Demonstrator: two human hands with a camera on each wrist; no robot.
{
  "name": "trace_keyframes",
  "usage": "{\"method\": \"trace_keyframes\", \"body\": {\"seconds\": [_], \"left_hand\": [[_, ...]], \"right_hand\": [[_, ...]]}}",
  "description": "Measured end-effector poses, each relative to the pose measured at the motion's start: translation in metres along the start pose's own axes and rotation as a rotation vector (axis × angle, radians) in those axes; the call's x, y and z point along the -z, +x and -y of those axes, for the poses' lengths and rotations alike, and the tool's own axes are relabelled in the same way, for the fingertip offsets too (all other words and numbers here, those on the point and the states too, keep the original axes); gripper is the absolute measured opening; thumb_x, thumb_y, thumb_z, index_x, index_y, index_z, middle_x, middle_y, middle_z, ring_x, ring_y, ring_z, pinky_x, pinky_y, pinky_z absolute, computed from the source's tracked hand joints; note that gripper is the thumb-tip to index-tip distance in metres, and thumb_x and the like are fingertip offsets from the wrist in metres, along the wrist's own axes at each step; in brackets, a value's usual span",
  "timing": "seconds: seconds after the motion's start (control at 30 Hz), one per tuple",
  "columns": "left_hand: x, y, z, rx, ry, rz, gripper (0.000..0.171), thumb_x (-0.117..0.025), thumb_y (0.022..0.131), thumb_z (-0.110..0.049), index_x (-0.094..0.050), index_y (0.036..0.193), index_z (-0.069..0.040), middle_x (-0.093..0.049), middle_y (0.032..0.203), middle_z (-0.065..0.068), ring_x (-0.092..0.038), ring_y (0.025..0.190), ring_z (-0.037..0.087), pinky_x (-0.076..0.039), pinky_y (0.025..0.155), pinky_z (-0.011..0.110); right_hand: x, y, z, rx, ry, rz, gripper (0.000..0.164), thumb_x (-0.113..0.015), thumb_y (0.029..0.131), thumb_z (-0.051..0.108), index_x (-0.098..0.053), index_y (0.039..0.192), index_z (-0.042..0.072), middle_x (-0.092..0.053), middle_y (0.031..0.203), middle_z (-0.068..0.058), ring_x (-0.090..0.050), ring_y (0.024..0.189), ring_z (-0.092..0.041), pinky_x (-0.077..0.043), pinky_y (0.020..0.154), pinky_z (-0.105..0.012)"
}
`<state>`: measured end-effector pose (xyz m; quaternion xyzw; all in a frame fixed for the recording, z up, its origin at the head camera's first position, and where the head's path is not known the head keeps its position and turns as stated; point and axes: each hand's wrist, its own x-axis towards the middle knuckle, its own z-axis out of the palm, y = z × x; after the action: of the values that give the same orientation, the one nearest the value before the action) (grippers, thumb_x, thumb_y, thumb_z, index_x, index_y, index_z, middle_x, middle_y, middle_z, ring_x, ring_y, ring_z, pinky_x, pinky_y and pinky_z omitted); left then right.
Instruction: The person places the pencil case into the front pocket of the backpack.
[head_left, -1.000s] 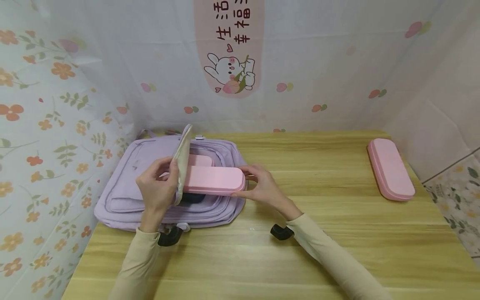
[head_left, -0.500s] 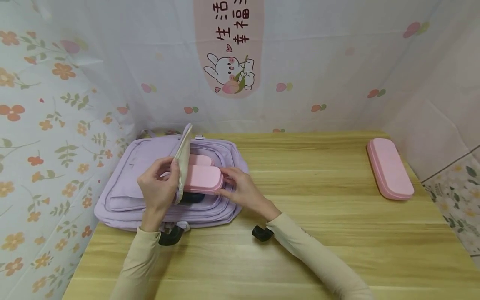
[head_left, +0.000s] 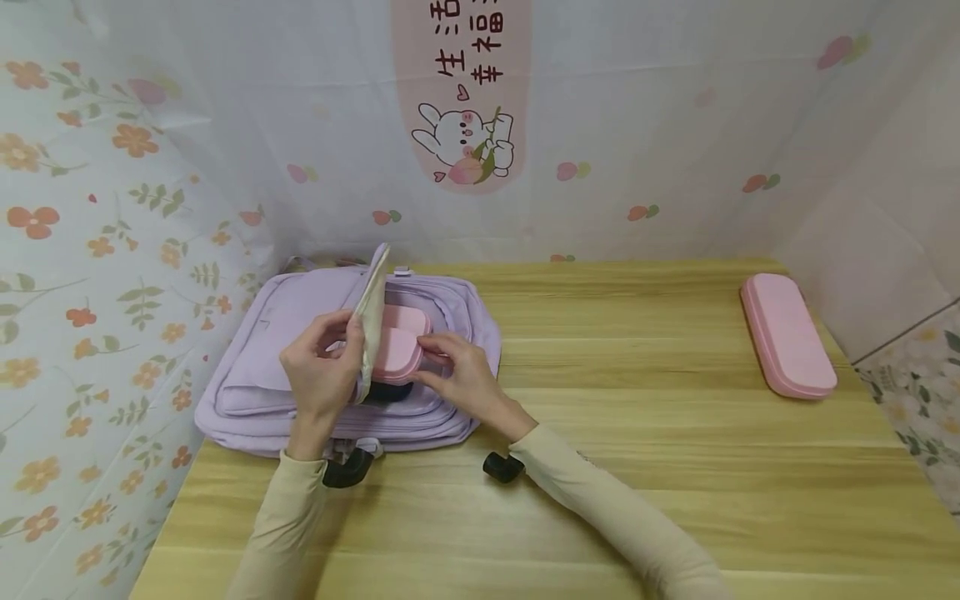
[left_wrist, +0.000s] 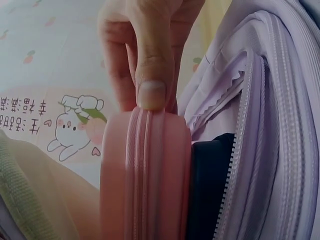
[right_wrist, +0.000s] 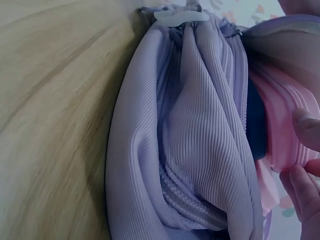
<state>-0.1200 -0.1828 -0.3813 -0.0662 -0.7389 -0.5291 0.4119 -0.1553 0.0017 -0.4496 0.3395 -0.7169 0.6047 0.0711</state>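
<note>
A lavender backpack (head_left: 292, 308) lies flat on the table, its front pocket unzipped. My left hand (head_left: 322, 362) grips the edge of the pocket's flap (head_left: 372, 321), keeping it lifted with the cream lining showing. At the pocket's mouth, my right hand (head_left: 468, 379) pinches the near end of a pink zippered pencil case (head_left: 397, 352) between thumb and fingers. The far end of the case is hidden behind the flap. Another pink case (head_left: 411, 319) sits in the pocket behind it. In the left wrist view, a dark navy object (left_wrist: 210, 185) lies against the held pencil case.
A further pink pencil case (head_left: 791, 337) lies at the right end of the wooden table (head_left: 622, 375). A floral curtain (head_left: 97, 333) hangs close on the backpack's left, and a printed cloth (head_left: 637, 150) covers the back.
My right hand has moved left, sliding the pencil case deeper into the backpack's pocket, so less of it shows. My left hand stays on the flap.
</note>
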Motion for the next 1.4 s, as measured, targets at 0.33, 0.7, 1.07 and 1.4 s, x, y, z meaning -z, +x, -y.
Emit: {"method": "trace_keyframes", "body": {"seconds": [0.33,0.7,1.07,1.4], "left_hand": [[0.001,-0.001,0.001,0.024,0.012,-0.001,0.010,-0.071,0.087,0.001,-0.075,0.093,0.008,-0.072,0.075,0.006,-0.064,0.064,-0.005,-0.052,0.054,0.007],[-0.001,-0.003,0.000,0.044,0.016,0.016,0.010,-0.071,0.086,0.003,-0.076,0.093,0.008,-0.070,0.074,0.022,-0.063,0.063,-0.006,-0.051,0.054,0.006],[-0.001,-0.006,0.001,0.052,0.048,0.052,0.011,-0.071,0.087,0.003,-0.075,0.094,0.008,-0.072,0.076,0.025,-0.062,0.064,-0.008,-0.051,0.055,0.005],[-0.002,-0.009,0.006,0.038,0.075,0.051,0.011,-0.069,0.086,0.006,-0.074,0.094,0.011,-0.070,0.075,0.027,-0.061,0.065,-0.011,-0.049,0.056,0.003]], "right_hand": [[-0.001,0.002,-0.002,-0.019,-0.042,0.010,0.048,-0.087,0.074,0.000,-0.067,0.116,-0.011,-0.067,0.113,-0.023,-0.071,0.103,-0.035,-0.060,0.091,-0.031],[0.040,0.000,-0.005,0.021,-0.280,0.023,0.050,-0.082,0.082,0.009,-0.064,0.125,-0.008,-0.068,0.124,-0.022,-0.067,0.112,-0.036,-0.059,0.092,-0.043],[0.093,-0.002,-0.002,-0.125,-0.388,-0.002,0.060,-0.076,0.089,0.025,-0.056,0.141,0.001,-0.060,0.142,-0.017,-0.056,0.133,-0.034,-0.050,0.107,-0.050],[0.138,-0.015,-0.006,-0.215,-0.437,-0.020,0.064,-0.073,0.093,0.028,-0.049,0.147,0.003,-0.053,0.150,-0.016,-0.049,0.139,-0.033,-0.045,0.111,-0.053]]}}
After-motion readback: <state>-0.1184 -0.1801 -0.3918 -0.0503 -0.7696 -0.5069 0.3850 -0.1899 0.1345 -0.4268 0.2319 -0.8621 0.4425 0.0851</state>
